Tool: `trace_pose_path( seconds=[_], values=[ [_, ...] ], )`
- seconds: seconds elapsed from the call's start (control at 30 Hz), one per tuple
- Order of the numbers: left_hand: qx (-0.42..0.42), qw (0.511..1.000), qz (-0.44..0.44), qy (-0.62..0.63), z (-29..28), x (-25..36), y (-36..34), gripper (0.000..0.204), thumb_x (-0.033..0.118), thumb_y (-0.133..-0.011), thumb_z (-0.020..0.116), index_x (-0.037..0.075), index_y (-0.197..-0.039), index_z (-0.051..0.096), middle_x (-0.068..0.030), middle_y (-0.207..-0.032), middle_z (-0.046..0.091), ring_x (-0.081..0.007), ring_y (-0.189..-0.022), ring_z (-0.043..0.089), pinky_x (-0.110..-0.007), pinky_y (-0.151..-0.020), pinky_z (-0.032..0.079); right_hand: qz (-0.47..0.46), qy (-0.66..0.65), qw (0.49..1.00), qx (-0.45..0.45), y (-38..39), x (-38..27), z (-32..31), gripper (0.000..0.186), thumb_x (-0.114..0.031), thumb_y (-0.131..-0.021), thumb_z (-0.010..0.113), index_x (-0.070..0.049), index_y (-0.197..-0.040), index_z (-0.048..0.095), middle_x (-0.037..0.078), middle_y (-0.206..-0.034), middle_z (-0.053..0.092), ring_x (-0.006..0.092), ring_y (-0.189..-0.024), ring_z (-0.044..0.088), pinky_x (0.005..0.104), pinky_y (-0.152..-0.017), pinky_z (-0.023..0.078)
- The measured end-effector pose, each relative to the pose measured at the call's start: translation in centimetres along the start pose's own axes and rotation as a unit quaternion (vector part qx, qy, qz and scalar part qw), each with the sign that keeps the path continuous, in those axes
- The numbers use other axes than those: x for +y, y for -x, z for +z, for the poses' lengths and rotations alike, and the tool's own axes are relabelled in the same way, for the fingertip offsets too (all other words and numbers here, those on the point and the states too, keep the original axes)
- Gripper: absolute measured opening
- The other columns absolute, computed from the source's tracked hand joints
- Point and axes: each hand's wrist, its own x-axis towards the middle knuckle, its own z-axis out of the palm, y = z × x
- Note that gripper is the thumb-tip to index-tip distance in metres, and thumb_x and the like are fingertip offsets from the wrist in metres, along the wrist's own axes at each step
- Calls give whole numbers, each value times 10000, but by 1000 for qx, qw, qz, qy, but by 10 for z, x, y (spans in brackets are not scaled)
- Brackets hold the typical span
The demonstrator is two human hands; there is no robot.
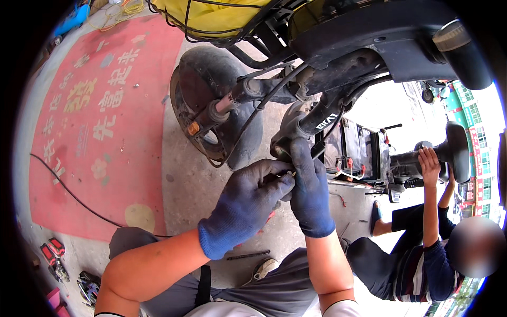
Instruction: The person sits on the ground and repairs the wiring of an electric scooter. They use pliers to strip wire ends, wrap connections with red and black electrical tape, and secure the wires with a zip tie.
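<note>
In front of me stands an electric scooter, its dark frame tube (320,117) slanting past my hands. My left hand (245,195), in a blue-grey work glove, is closed, thumb and fingers pinched together beside a small shiny piece (291,173) that is too small to name. Right beside it my right hand (310,193), gloved the same way, lies against the lower end of the tube with its fingers pressed together. What its fingertips hold is hidden. The black front wheel and fender (224,100) are to the left of the tube.
Batteries (359,150) with red terminals and wires sit in the scooter's frame. A person (422,269) crouches at right, touching the black seat (457,153). A red mat (105,132) with a black cable (79,198) lies left, red-black tools (54,253) lower left. A wire basket (222,26) holds yellow cloth.
</note>
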Motion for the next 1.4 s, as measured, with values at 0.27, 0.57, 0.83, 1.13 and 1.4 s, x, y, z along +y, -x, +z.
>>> trace_pose_path(
  seconds=[0.27, 0.57, 0.83, 1.13, 1.4],
  values=[
    [-5, 999, 39, 17, -8, -5, -11, 247, 14, -930, 573, 4, -1176, 588, -56, -954, 680, -87, -894, 633, -219, -759, 502, -153, 393, 906, -22, 50, -28, -12, 182, -161, -882, 676, -3, -932, 601, 160, -852, 536, 322, -741, 527, 387, -641, 437],
    [-1, 999, -11, 47, -1, -8, 1, 212, 78, -944, 600, -27, -1128, 596, -41, -884, 655, -72, -825, 593, -242, -747, 497, -45, -43, 986, 156, 11, -21, 8, 393, -36, -840, 744, -25, -1095, 445, 36, -831, 583, 58, -768, 530, 235, -641, 444],
    [25, 999, 16, 42, -5, -10, -1, 190, 34, -924, 583, -2, -1110, 579, -37, -869, 640, -51, -760, 574, -214, -667, 470, 70, -31, 997, 9, 7, 5, 4, 203, -203, -966, 618, 0, -959, 615, 70, -947, 607, 109, -777, 540, 274, -648, 428],
    [9, 997, 8, 81, -6, -23, -6, 268, -66, -909, 537, -18, -1171, 562, -93, -1002, 674, -127, -893, 644, -253, -780, 515, -155, 434, 886, -39, 57, -43, -8, 214, -140, -824, 715, -3, -949, 608, 145, -774, 537, 329, -687, 525, 386, -619, 431],
    [0, 999, 34, -39, -5, -17, 3, 183, 124, -935, 625, -13, -1056, 635, -57, -833, 668, -56, -730, 574, -231, -661, 474, -192, 22, 963, 190, 18, -11, 20, 238, 5, -872, 672, 5, -1039, 503, 84, -940, 606, 113, -769, 568, 254, -688, 467]
  ],
)
